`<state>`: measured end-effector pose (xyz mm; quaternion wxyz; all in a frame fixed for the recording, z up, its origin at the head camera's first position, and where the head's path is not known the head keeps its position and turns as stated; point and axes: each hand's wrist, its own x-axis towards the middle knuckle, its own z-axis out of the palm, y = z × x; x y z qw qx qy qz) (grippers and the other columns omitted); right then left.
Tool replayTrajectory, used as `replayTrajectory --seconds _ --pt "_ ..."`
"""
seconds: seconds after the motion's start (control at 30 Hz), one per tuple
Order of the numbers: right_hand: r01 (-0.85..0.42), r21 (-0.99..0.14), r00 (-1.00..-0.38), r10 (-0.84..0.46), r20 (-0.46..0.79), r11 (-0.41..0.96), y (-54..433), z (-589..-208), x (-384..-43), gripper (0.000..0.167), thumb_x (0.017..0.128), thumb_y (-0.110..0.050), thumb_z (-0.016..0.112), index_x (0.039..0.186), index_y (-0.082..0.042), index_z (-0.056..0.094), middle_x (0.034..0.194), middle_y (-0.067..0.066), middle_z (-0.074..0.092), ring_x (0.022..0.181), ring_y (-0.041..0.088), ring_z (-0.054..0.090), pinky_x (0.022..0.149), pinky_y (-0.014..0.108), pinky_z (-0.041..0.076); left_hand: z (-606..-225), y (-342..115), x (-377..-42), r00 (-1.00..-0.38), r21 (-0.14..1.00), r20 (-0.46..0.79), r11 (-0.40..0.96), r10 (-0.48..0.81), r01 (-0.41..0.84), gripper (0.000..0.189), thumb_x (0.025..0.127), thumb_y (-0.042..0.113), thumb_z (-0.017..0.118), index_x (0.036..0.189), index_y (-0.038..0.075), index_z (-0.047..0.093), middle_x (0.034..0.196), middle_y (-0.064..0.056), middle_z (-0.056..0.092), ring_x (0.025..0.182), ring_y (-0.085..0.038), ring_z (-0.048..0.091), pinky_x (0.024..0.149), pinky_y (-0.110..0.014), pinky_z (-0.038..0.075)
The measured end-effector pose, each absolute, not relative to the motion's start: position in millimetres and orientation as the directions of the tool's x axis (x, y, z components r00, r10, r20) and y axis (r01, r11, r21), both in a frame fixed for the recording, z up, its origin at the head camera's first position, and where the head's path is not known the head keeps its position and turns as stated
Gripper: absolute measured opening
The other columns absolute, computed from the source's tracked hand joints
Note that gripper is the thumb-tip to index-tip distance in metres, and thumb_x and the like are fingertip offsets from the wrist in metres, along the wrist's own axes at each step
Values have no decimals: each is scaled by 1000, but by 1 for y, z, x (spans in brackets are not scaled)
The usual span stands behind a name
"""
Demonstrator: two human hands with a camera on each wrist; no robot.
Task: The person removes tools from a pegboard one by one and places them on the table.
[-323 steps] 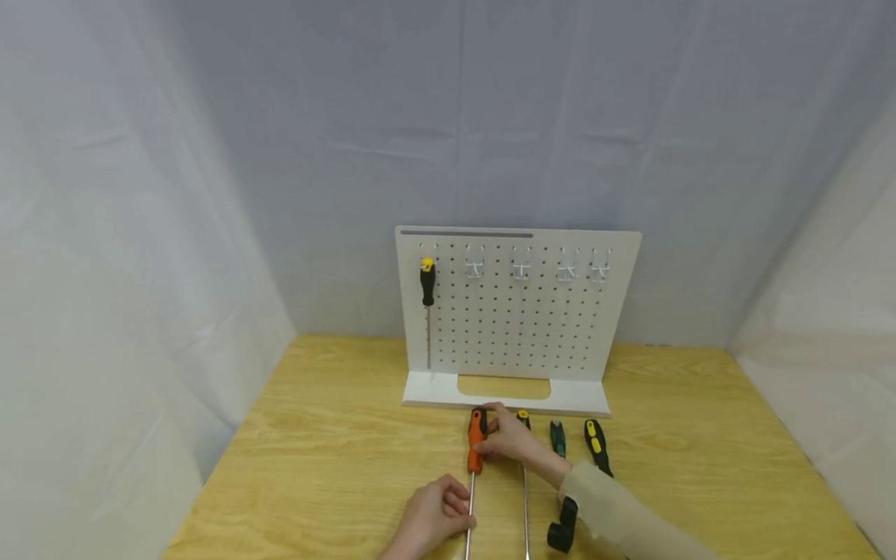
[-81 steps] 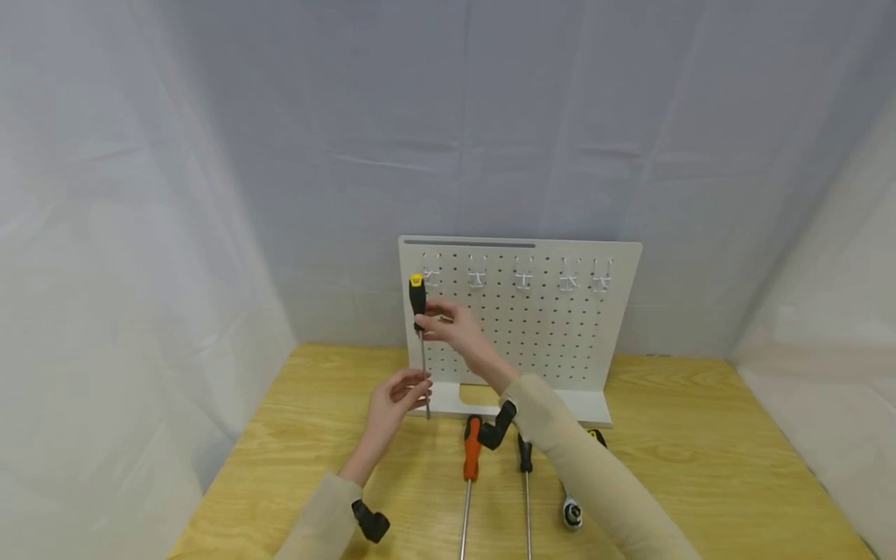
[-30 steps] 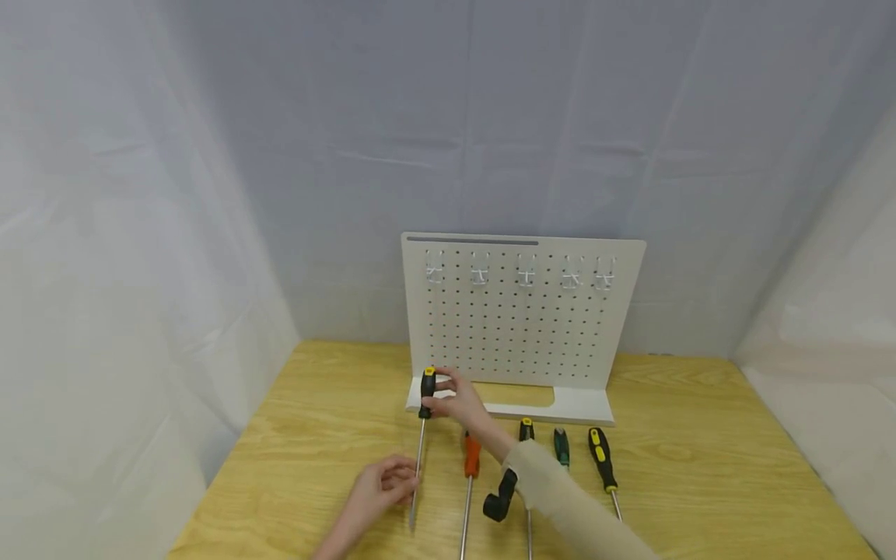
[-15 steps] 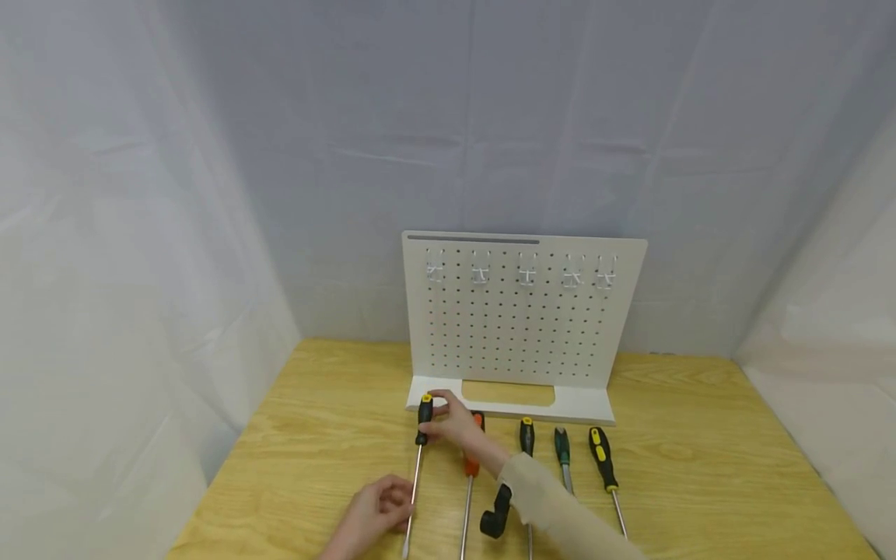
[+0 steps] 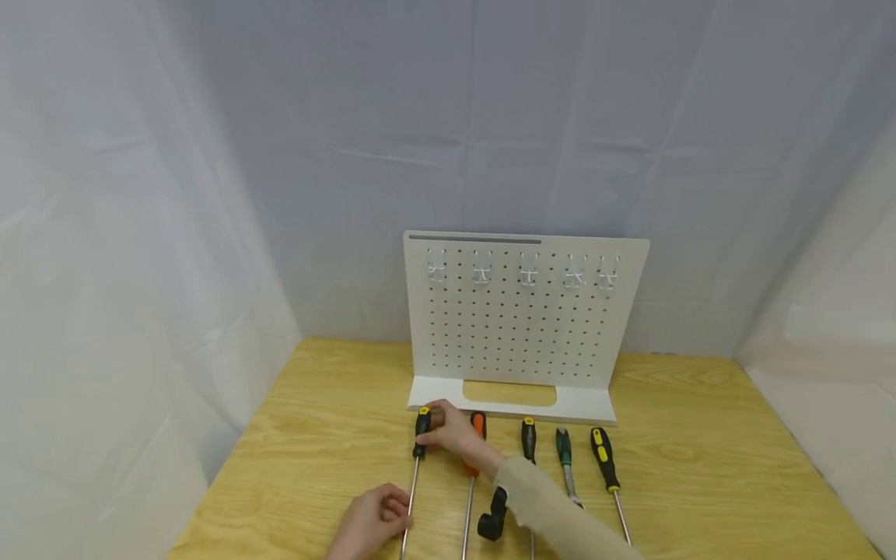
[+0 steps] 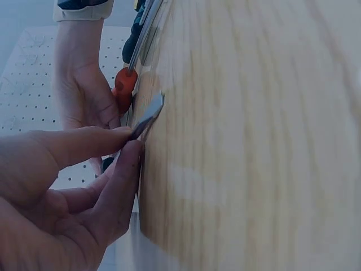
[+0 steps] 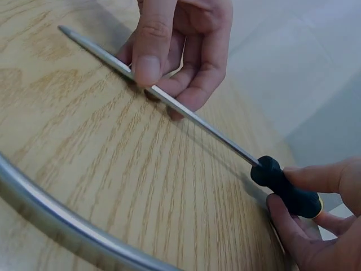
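Observation:
A long flat-tipped screwdriver (image 5: 422, 430) with a black handle and yellow cap lies low over the table, left of the other tools. My right hand (image 5: 453, 432) grips its handle between thumb and fingers. Further down, my left hand (image 5: 371, 519) pinches the steel shaft (image 7: 208, 129) between thumb and fingers. In the left wrist view the flat blade (image 6: 149, 114) sticks out past the left fingertips, close over the wood. Just right of it, an orange-and-black screwdriver (image 5: 479, 424) is partly hidden by my right hand and wrist.
Right of the orange screwdriver lie a black screwdriver with a yellow cap (image 5: 528, 439), a green-handled ratchet (image 5: 564, 447) and a black-and-yellow screwdriver (image 5: 604, 459). Behind them stands a white pegboard (image 5: 507, 334) with several clear hooks (image 5: 528, 270), all bare.
The black screwdriver hung on the leftmost hook at first; later both hands held it upright before the board. Since then they have brought it down and toward me, to the table's left row end.

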<state>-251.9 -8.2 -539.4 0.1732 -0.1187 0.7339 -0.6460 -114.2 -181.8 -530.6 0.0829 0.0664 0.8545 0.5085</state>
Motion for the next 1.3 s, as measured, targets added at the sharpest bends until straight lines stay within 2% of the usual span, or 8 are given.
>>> replayTrajectory --seconds 0.1,0.33,0.5,0.73,1.0,1.3 --pt "29 -987 -917 -389 -88 155 -9 -541 -251 61 81 12 77 134 8 46 100 19 66 78 20 67 72 35 63 -529 -182 -115 -982 852 -94 524 166 7 18 83 1 78 97 -1 67 79 3 65 68 -7 59 57 -18 48" --pt "-57 -960 -926 -373 -50 272 -11 -540 -250 59 79 8 80 131 8 52 97 14 61 75 17 65 65 30 61 -527 -182 -114 -983 841 -109 541 151 -10 19 82 1 78 98 -1 67 79 3 64 69 -8 60 58 -19 48" --pt "-103 -939 -933 -360 -24 329 -10 -540 -250 58 77 6 82 128 8 55 98 13 59 81 18 62 65 27 58 -527 -182 -113 -983 848 -80 529 167 21 24 82 1 79 102 -1 66 81 3 64 68 -5 58 58 -18 47" --pt "-117 -915 -939 -343 -25 387 -8 -539 -249 58 77 2 83 129 3 58 102 13 61 89 21 59 71 28 54 -528 -183 -112 -982 847 -64 530 175 40 28 83 3 79 106 -2 65 81 2 66 67 -4 59 58 -19 47" --pt "-74 -937 -933 -356 -56 340 -2 -539 -247 58 79 4 81 131 1 56 98 15 65 80 19 63 66 26 54 -531 -185 -114 -982 845 -71 534 175 34 29 83 5 80 106 -2 65 80 3 67 68 -5 60 58 -19 47" --pt "-54 -947 -931 -359 -67 317 -1 -541 -250 57 80 5 80 131 1 56 95 13 66 77 18 64 68 28 58 -530 -185 -116 -982 844 -92 537 167 12 28 84 6 79 107 -1 65 80 3 67 69 -9 61 59 -20 47"
